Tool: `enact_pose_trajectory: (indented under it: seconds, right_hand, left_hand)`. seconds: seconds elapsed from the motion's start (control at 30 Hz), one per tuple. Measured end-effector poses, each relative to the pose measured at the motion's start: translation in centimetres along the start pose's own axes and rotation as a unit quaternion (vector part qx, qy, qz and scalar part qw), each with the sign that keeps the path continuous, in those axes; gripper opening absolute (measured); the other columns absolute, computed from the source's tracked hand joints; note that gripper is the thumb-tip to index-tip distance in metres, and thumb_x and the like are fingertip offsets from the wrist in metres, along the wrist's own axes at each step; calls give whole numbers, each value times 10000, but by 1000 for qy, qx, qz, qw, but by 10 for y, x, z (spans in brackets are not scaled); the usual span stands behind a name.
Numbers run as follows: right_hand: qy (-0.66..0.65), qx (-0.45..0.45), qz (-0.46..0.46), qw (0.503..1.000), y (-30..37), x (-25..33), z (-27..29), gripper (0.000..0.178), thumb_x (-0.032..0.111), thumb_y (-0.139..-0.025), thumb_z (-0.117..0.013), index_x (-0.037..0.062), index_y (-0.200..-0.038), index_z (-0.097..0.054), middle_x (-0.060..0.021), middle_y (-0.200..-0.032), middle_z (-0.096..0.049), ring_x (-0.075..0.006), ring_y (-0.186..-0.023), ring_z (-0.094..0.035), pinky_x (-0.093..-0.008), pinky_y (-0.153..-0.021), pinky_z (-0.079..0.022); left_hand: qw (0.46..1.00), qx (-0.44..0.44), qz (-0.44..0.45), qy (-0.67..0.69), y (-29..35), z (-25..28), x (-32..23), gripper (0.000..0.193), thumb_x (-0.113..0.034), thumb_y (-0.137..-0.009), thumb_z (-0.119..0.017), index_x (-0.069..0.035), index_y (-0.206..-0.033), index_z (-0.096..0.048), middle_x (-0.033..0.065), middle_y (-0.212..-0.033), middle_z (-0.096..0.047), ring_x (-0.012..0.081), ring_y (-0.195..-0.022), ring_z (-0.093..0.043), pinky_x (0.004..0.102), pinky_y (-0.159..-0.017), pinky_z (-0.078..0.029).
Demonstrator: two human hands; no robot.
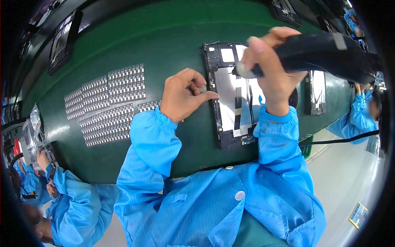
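A flat tablet-like device with a black frame and silver plates lies on the green table in front of me. My right hand is wrapped around a thick black power screwdriver, blurred. Its narrow tip points left, over the upper part of the device. At the device's left edge is my left hand, fingers curled in and thumb reaching to the frame. Whatever those fingers pinch, if anything, is too small to make out. Panels of small circuit boards lie in two rows left of that hand.
A similar device lies to the right, and others stand at the far left and far edge. A black cable crosses at right. Co-workers in blue sit at lower left and right.
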State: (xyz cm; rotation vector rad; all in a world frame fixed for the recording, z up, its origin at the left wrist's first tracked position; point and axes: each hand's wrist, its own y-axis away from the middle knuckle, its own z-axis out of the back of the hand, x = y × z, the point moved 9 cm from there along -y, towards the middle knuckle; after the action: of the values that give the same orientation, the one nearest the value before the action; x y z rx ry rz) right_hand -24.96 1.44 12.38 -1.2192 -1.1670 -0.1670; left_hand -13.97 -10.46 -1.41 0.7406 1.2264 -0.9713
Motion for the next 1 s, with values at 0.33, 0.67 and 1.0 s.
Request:
enact_pose_trajectory:
  seconds: [0.33, 0.67, 1.0]
  right_hand:
    - [-12, -27, -40, 999, 22, 20, 96, 548, 391, -875, -589, -29, -1191, -434, -92, -663, -531, -195, -546, -566, -343, -536, -490]
    - [-108, -51, -144, 982, 41, -2, 106, 897, 697, -762, -527, -71, -1208, -403, -117, -671, -562, -178, -551, -576, -290, -506, -478]
    - [-145, -18, -183, 972, 60, -22, 78, 749, 553, -792, -619, -61, -1180, -437, -93, -667, -555, -141, -554, -553, -252, -523, -453]
  left_hand:
    - [892, 83, -387, -216, 111, -92, -99, 194, -123, -665, -673, -40, -839, -648, 115, -937, -655, 279, -973, -627, 420, -859, -488]
    - [873, 11, -309, -378, 29, -50, -64, 288, -39, -693, -702, 0, -974, -652, 172, -1098, -616, 307, -1105, -562, 438, -948, -431]
    - [773, -161, -152, -594, -138, 77, -27, 310, -108, -757, -651, -82, -1066, -651, 154, -1204, -538, 324, -1074, -536, 420, -917, -435]
